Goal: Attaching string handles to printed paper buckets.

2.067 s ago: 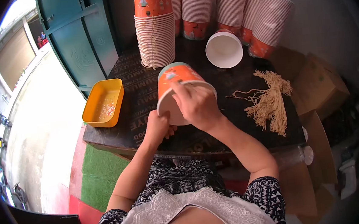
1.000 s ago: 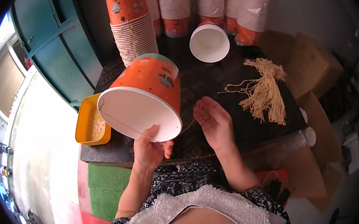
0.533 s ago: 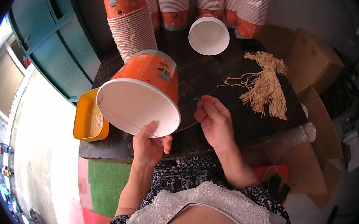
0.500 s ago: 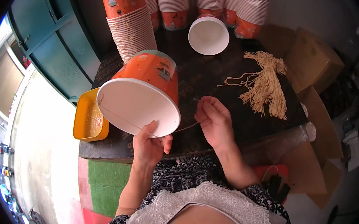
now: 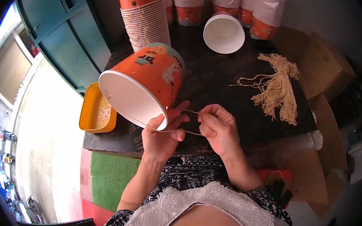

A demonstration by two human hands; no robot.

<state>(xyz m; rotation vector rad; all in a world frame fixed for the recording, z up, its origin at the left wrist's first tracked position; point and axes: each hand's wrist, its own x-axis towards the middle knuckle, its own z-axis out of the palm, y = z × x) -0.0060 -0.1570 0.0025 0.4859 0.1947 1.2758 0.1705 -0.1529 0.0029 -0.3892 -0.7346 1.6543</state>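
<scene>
Two hands [image 5: 159,141] hold a bucket [image 5: 156,70] and string [image 5: 192,133]

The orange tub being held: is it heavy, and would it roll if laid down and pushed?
The orange tub is hollow, so probably light for its size. The left hand grips it without visibly denting it, suggesting it is fairly stiff. Round and tapering, it would likely roll in an arc.

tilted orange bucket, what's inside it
White inner wall of the bucket, with string running across its mouth. The left hand covers a patch by the rim; the base isn't clear.
</scene>
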